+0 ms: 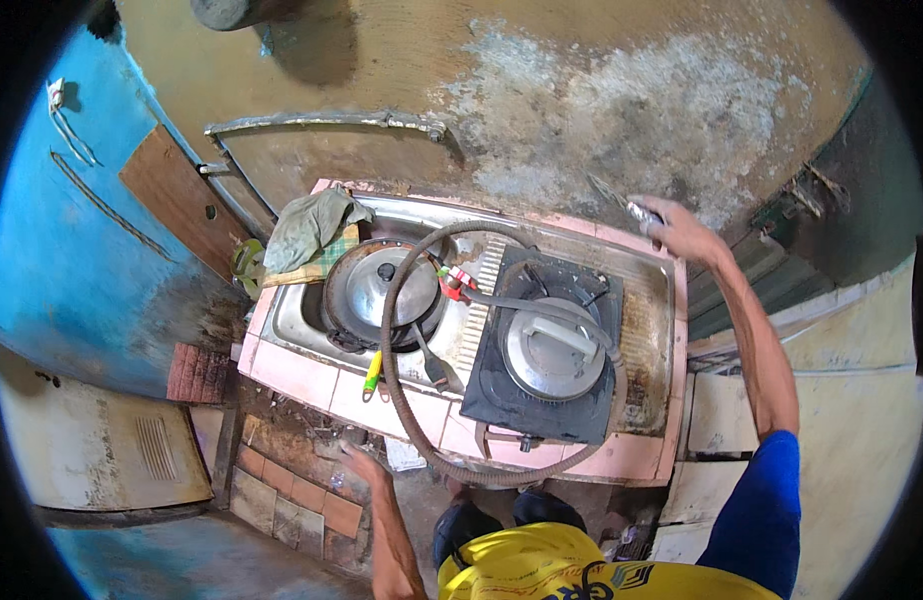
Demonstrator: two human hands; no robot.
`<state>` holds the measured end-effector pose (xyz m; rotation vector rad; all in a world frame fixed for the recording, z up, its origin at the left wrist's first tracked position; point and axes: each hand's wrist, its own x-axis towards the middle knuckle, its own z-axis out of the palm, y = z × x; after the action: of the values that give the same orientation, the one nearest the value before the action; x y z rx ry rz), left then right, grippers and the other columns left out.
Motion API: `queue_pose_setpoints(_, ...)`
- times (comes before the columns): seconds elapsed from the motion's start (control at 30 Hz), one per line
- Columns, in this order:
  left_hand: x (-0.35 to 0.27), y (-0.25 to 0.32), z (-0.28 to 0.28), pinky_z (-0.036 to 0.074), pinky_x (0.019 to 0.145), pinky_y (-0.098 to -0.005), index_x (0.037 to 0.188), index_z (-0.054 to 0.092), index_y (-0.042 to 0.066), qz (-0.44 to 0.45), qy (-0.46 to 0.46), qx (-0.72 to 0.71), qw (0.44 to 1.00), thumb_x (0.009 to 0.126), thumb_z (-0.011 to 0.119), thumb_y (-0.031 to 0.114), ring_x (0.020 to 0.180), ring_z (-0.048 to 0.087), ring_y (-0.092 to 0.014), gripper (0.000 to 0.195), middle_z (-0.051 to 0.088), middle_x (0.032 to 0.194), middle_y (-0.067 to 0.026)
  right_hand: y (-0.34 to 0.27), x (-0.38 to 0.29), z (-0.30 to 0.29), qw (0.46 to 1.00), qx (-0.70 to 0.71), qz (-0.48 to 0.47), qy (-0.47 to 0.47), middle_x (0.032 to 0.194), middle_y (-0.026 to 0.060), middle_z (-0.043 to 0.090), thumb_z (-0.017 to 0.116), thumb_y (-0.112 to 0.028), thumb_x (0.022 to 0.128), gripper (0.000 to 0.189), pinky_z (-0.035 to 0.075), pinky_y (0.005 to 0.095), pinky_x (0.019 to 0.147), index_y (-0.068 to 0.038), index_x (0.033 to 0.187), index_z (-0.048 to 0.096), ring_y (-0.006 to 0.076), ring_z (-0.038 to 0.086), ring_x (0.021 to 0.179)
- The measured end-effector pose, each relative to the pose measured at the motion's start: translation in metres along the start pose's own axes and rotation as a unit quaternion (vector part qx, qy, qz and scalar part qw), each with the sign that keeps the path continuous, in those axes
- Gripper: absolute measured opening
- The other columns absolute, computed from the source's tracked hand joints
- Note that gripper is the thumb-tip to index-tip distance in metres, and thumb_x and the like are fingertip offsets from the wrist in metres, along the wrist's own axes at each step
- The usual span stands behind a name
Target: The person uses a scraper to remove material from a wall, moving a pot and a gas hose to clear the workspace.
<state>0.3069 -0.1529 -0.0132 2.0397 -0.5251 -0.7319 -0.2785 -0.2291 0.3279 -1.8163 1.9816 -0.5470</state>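
My right hand [683, 231] is closed around a shiny metal handle-like tool [644, 215], whose thin whitish end points at the wall above the counter's back right corner; its exact kind cannot be told. Below the counter's front edge on the left, my left hand [362, 459] is low, and whether it holds anything is unclear. Between the arms, a black gas stove [491, 367] carries a round metal lid [521, 360] with a pale handle. A ribbed grey hose [392, 300] loops across the counter. In the sink basin [293, 315] sits a pan with a domed metal lid [368, 289].
A grey cloth [300, 225] lies on the sink's left corner. A dark spatula [434, 367] and a yellow-green handle [373, 375] lie near the pink tiled edge [304, 375]. A metal pipe [319, 120] runs along the stained wall; a wooden board [180, 202] leans at left.
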Motion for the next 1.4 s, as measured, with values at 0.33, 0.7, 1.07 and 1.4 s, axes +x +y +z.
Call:
queue_pose_setpoints(0.33, 0.049, 0.039, 0.065, 0.027, 0.114, -0.0449, 0.143, 0.035, 0.001, -0.252, -0.181, -0.434, 0.846, 0.097, 0.017, 0.055, 0.134, 0.039, -0.030, 0.073, 0.036, 0.149, -0.0134, -0.089, 0.172, -0.094, 0.989, -0.147, -0.004, -0.020, 0.068, 0.0086, 0.063, 0.057, -0.014, 0.087, 0.035, 0.050, 0.0338, 0.047, -0.008, 0.121, 0.065, 0.0151, 0.058, 0.053)
queue_pose_setpoints(0.7, 0.057, 0.044, 0.064, 0.033, 0.109, -0.0495, 0.138, 0.040, -0.002, -0.431, 0.053, -0.333, 0.837, 0.097, 0.021, 0.047, 0.127, 0.045, -0.032, 0.067, 0.044, 0.142, -0.0145, -0.112, 0.260, 0.018, 0.960, -0.269, -0.035, -0.067, 0.079, 0.0213, 0.068, 0.055, -0.013, 0.078, 0.030, 0.055, 0.0427, 0.068, 0.000, 0.100, 0.070, 0.0348, 0.066, 0.068)
queue_pose_setpoints(1.07, 0.047, 0.060, 0.061, 0.041, 0.104, -0.0427, 0.135, 0.043, -0.004, -0.415, 0.073, -0.254, 0.871, 0.099, 0.015, 0.047, 0.122, 0.051, -0.031, 0.069, 0.049, 0.138, -0.0140, -0.097, 0.287, 0.146, 0.938, -0.345, 0.017, -0.006, 0.091, 0.0269, 0.067, 0.058, -0.014, 0.077, 0.024, 0.053, 0.0502, 0.077, 0.003, 0.089, 0.069, 0.0417, 0.066, 0.088)
queue_pose_setpoints(1.4, 0.102, 0.032, 0.067, 0.042, 0.103, -0.0439, 0.132, 0.047, -0.002, -0.374, 0.021, -0.265, 0.889, 0.099, 0.021, 0.047, 0.117, 0.055, -0.028, 0.065, 0.054, 0.133, -0.0121, -0.085, 0.270, 0.150, 0.954, -0.298, 0.000, 0.046, 0.093, 0.0210, 0.069, 0.055, -0.015, 0.080, 0.025, 0.053, 0.0475, 0.081, -0.006, 0.096, 0.072, 0.0374, 0.067, 0.091)
